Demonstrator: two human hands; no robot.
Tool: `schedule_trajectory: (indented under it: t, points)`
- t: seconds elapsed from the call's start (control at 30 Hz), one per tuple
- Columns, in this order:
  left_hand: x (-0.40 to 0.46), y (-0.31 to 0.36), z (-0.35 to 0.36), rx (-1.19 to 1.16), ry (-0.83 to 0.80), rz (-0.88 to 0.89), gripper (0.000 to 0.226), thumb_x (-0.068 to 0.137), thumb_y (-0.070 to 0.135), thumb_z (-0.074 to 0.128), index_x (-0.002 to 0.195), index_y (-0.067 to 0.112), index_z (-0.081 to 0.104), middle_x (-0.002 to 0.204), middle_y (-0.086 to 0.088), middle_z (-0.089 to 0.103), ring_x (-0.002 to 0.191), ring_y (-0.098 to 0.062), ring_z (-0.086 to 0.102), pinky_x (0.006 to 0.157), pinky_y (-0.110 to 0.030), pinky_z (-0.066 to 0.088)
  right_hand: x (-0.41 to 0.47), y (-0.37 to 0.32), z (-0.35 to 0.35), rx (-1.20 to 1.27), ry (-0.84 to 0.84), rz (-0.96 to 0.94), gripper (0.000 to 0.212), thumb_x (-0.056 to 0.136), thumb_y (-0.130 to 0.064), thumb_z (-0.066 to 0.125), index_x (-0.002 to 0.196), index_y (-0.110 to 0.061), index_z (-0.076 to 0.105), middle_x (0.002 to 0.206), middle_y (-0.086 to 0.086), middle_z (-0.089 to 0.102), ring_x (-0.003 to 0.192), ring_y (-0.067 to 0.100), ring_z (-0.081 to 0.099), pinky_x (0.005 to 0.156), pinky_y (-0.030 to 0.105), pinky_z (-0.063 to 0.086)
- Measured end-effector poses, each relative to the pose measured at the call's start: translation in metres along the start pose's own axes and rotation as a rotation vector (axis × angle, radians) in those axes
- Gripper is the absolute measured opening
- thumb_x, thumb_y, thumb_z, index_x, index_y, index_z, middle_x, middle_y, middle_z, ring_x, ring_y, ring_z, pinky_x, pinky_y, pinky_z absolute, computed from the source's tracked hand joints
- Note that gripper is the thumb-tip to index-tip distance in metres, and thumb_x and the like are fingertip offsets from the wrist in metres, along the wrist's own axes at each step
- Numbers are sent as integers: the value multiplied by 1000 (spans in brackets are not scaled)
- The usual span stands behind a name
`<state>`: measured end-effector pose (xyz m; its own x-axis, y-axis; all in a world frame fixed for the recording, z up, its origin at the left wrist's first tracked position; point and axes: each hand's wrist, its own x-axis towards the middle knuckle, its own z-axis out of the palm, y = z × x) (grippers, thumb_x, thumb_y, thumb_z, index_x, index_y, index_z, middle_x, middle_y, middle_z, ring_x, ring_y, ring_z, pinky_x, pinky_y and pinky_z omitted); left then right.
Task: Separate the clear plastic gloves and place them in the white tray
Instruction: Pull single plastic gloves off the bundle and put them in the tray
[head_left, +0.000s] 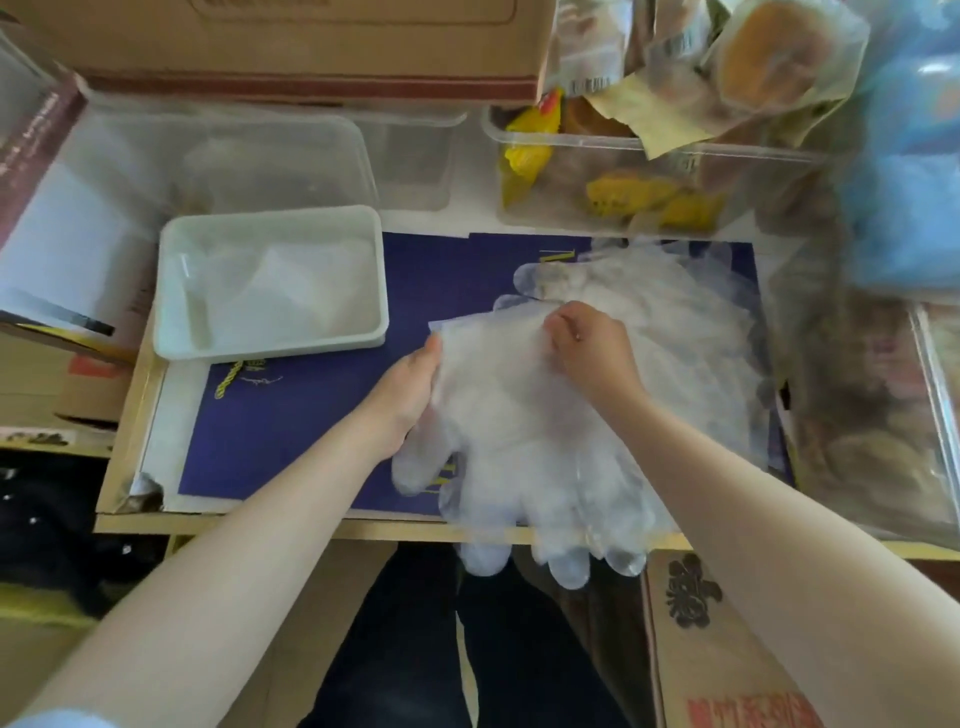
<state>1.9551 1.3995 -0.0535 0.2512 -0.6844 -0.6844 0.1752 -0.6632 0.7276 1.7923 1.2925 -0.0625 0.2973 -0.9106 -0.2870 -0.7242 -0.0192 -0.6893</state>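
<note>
The left hand (410, 384) holds the left edge of a bunch of clear gloves (524, 441), with its thumb on top and its other fingers hidden under the plastic. The right hand (587, 343) has its fingers curled and pinches the top edge of the same bunch near the cuff. The glove fingers point down toward the person and hang over the front edge of the table. More clear gloves lie in a loose pile (660, 301) just behind the right hand. It is hard to tell how many gloves there are, because they are see-through and lie on top of each other. They all rest on a dark blue sheet (311, 415) with small yellow marks that are too small to read. The white tray (176, 291) sits on the left side of the blue sheet, well apart from the hands, and something thin and clear already lies inside it. Behind it are clear plastic boxes (649, 171), one with yellow packets in it. A brown cardboard box (727, 649) at the bottom right has dark and red writing that is cut off and cannot be read. Wrapped buns (769, 52) at the top right are blurry.
</note>
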Motion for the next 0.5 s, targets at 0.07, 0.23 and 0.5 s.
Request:
schedule_trajectory:
  t: [0.07, 0.23, 0.5]
  points:
    - [-1, 1, 1, -4, -3, -15, 45, 96, 52, 34, 91, 23, 68, 95, 1, 71, 91, -15, 65, 83, -31, 48, 4, 1, 3, -29, 29, 20, 22, 94, -22, 42, 89, -13, 62, 87, 11, 65, 79, 30, 59, 73, 38, 51]
    - [-2, 3, 2, 300, -39, 168, 20, 92, 14, 53, 111, 13, 62, 103, -4, 69, 98, -22, 65, 91, -42, 50, 5, 4, 3, -7, -39, -26, 15, 89, -23, 55, 87, -12, 64, 86, 5, 64, 81, 26, 59, 76, 40, 51]
    - [-13, 29, -13, 366, -123, 465, 19, 92, 17, 55, 99, 33, 59, 99, 15, 68, 97, -6, 63, 89, -28, 47, -1, 10, -40, 715, -327, 106, 38, 79, -21, 71, 113, -17, 54, 101, -8, 68, 90, 6, 65, 77, 19, 52]
